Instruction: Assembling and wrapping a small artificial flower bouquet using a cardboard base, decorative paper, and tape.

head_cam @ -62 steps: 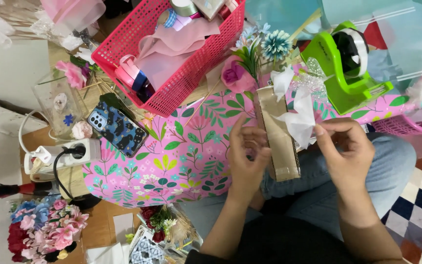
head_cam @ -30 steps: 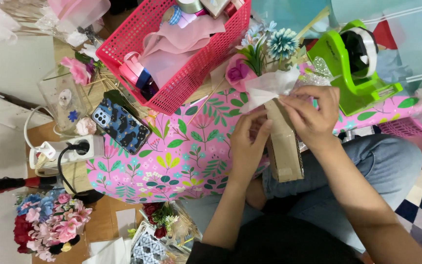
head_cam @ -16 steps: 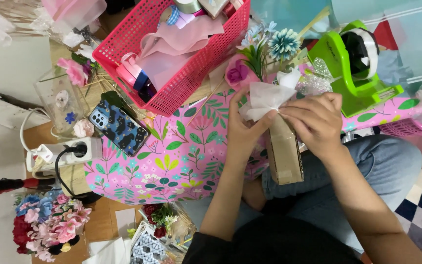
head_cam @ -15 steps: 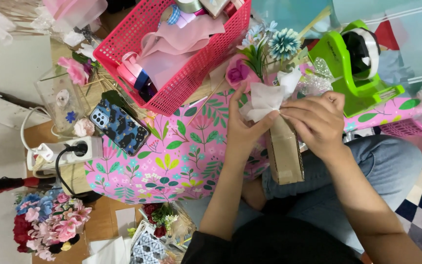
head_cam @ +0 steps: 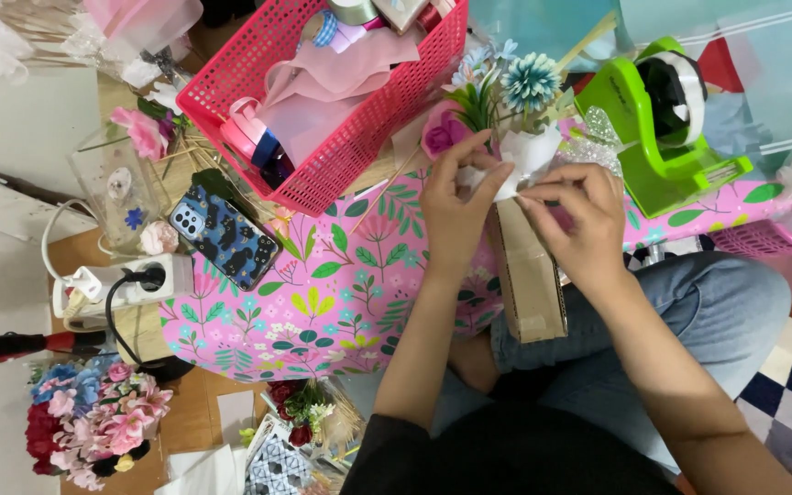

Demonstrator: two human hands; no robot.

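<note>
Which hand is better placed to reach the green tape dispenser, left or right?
Probably the right hand. It pinches the white ribbon on the side nearest the green tape dispenser. The left hand steadies the brown paper box farther away.

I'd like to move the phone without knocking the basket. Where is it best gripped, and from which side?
Probably by its two long edges, from above. The phone lies flat, back up, on the pink floral cloth, angled with its upper end near the red basket. Its lower end near the white power strip looks freest.
</note>
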